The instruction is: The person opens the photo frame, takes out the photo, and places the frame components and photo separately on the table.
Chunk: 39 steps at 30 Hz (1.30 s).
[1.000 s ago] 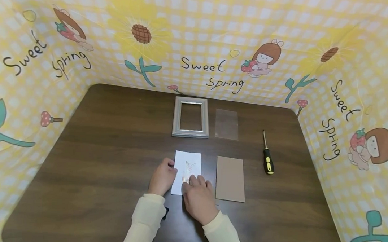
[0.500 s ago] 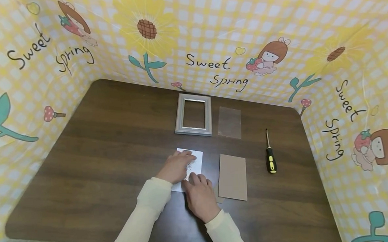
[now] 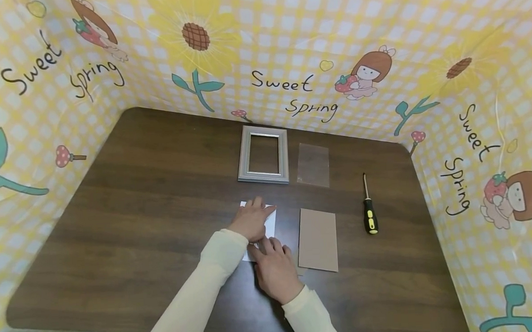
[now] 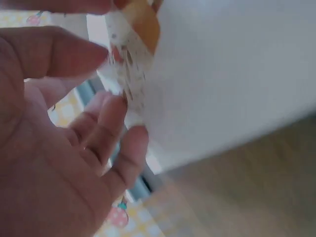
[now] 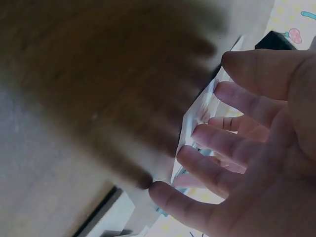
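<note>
On the dark wood table lies a white paper sheet (image 3: 271, 227), partly hidden under both hands. My left hand (image 3: 249, 220) lies across its upper part, fingers spread. In the left wrist view, its fingertips touch a speckled floral pattern (image 4: 129, 74) on the paper, with an orange-brown patch (image 4: 143, 24) beside it. My right hand (image 3: 277, 274) rests at the sheet's lower right, palm down. The right wrist view shows its fingers (image 5: 205, 163) extended, with tips at the paper edge and tabletop. Neither hand has its fingers curled round anything.
A silver-grey picture frame (image 3: 244, 157) lies behind the paper, with a clear plastic sheet (image 3: 312, 165) to its right. Right of my hands is a brown backing board (image 3: 318, 240), a small tan piece (image 3: 303, 271) showing at its lower left corner. Farther right lies a black-and-yellow screwdriver (image 3: 370, 218).
My left hand has moved from the sheet's left edge onto the paper, then farther right until it meets the right hand. The right hand has stayed nearly in place.
</note>
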Each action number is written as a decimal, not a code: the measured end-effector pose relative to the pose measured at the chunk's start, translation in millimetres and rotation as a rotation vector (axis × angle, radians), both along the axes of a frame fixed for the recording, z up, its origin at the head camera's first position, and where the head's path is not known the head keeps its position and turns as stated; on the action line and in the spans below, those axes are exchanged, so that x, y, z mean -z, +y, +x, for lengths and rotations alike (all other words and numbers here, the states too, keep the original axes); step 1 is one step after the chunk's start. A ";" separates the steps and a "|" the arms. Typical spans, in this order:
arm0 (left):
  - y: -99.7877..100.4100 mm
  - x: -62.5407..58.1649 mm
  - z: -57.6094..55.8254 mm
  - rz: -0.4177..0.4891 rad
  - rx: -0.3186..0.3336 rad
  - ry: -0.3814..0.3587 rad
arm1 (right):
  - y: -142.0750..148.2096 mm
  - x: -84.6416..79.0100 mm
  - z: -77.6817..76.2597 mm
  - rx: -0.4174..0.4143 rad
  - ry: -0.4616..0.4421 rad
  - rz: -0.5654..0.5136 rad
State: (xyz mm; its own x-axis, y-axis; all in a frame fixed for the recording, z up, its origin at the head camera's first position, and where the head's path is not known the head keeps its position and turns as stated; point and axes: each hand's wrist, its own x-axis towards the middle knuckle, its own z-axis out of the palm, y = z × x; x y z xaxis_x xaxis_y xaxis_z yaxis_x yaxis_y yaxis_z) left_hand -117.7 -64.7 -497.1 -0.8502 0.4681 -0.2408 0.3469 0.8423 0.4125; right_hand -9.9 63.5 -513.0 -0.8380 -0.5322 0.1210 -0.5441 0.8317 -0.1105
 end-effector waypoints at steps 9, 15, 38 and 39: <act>-48.1 -6.7 22.7 0.018 -0.037 -0.147 | 2.7 -1.0 -6.2 0.000 -0.012 -0.038; -59.4 -3.7 30.2 -0.023 -0.033 -0.180 | 5.6 -5.0 -13.5 0.036 -0.069 -0.045; -62.0 -2.5 28.6 -0.065 -0.009 -0.268 | 67.2 -9.2 -32.5 0.291 -0.125 -0.227; -62.3 -2.1 28.6 -0.063 -0.013 -0.271 | 75.0 -12.7 -32.2 0.353 -0.163 -0.226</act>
